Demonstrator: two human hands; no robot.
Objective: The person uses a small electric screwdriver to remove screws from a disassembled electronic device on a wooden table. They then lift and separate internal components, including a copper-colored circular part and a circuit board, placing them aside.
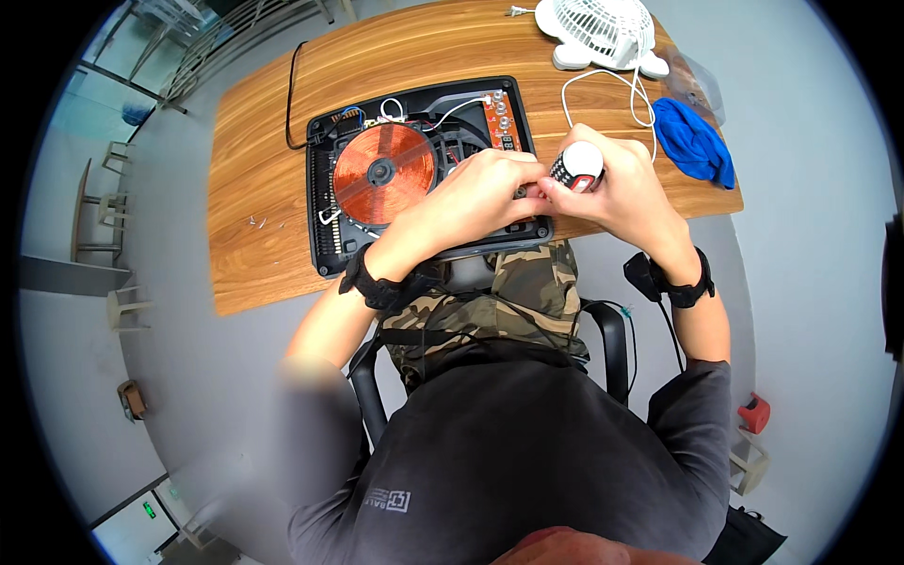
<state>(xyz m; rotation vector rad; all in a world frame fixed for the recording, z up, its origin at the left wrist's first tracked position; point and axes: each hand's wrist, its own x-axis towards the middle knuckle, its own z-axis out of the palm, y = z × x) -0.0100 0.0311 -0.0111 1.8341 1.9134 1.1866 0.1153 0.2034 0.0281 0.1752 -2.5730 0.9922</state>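
Okay, right hand (621, 193) has its grip closed round one white-ended container (578, 167), seated between thumb and fingers at the hand's 10 o'clock. Left hand (480, 193): fingertips bunched just beside the container at 8 o'clock; can't tell if that grip holds anything. From the container, on the worktop (254, 169): one opened black appliance (327, 252) with one copper coil (363, 193), 9 o'clock; one white fan (603, 28), 12; one blue cloth (694, 141), 3.

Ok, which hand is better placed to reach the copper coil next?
Likely the left hand: it's nearer the copper coil, while the right hand holds the white-topped container, farther right.
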